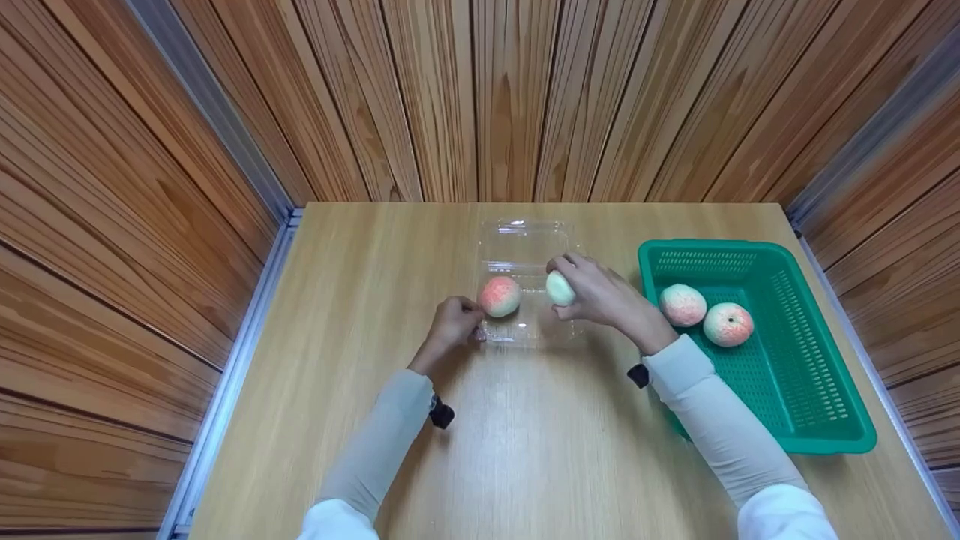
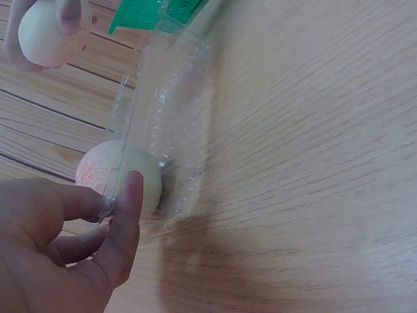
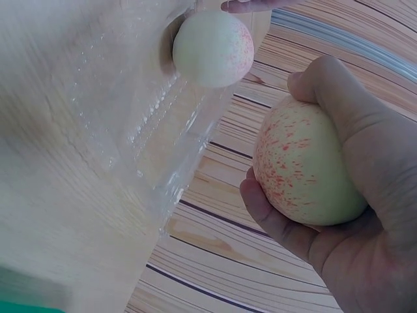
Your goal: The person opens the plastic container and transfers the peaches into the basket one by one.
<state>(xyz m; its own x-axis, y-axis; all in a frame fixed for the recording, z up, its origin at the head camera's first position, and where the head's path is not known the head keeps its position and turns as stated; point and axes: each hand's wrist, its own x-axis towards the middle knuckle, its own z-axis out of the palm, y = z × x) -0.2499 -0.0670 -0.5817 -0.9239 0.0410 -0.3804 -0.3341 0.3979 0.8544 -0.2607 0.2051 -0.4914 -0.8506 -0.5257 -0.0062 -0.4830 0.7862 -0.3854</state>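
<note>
Head: four peaches (image 1: 499, 297), one clear container (image 1: 526, 244)

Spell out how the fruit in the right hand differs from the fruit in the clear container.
The held fruit is raised, gripped by the right hand; the other fruit rests in the clear container. In the head view, the held fruit shows a pale side, while the other fruit shows a broad pink-red blush. Both are roundish, pale with reddish markings.

Plank walls (image 1: 510, 97) with grey metal corner strips (image 1: 220, 112) stand behind and beside a pale wooden table (image 1: 360, 255).
</note>
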